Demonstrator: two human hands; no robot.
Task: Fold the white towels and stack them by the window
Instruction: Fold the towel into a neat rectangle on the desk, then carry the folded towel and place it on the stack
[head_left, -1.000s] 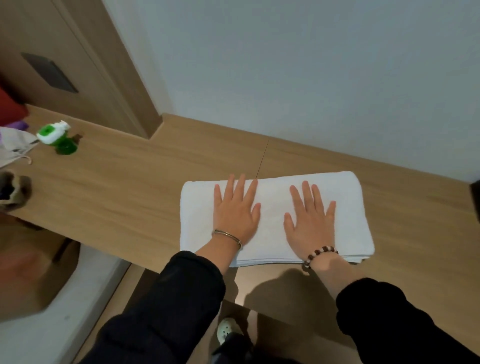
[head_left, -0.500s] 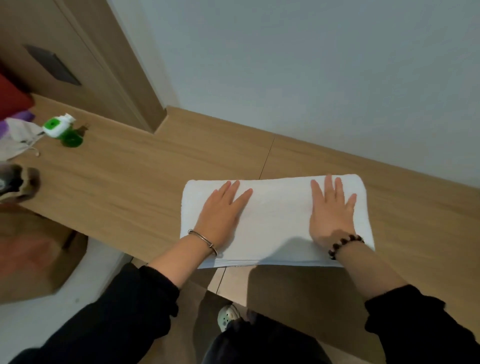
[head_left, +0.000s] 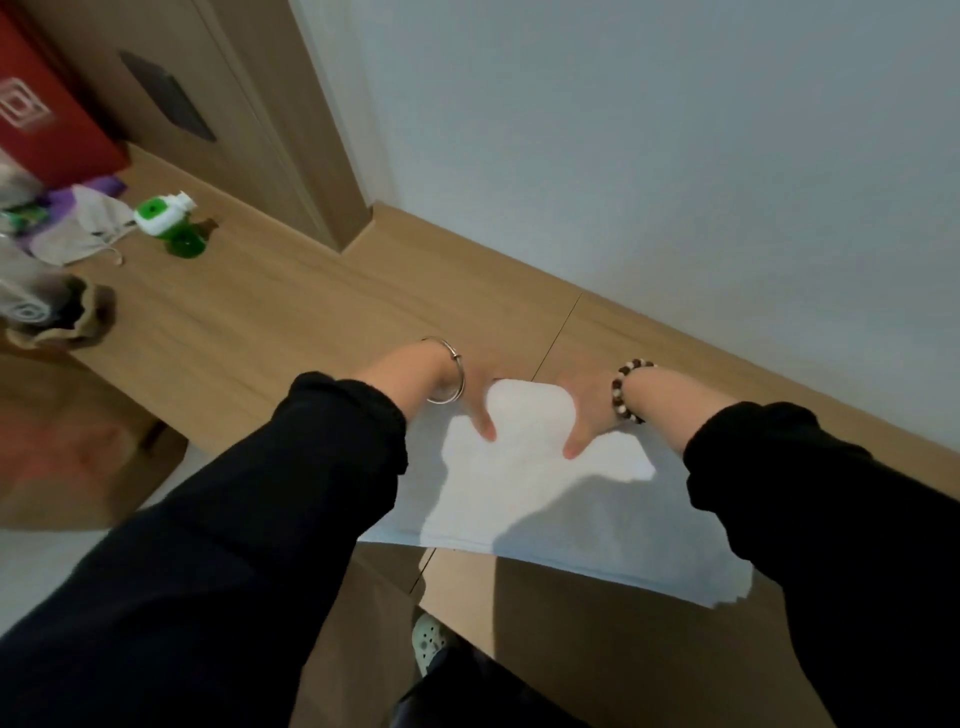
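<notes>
While left hand (head_left: 470, 397) pinches the towel (head_left: 519, 483), right hand (head_left: 584, 410) pinches too

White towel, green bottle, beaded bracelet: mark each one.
white towel (head_left: 524, 488), head view, lit middle of its top.
green bottle (head_left: 184, 245), head view, green body below its cap.
beaded bracelet (head_left: 619, 396), head view, beads on the right wrist.

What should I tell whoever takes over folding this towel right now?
The left hand grips the far edge of the towel, thumb on top. The right hand does the same beside it. The towel lies on the wooden counter, at its near edge, already folded into layers. Left: finish this fold, then stack it by the window. No window or stack is in view.
</notes>
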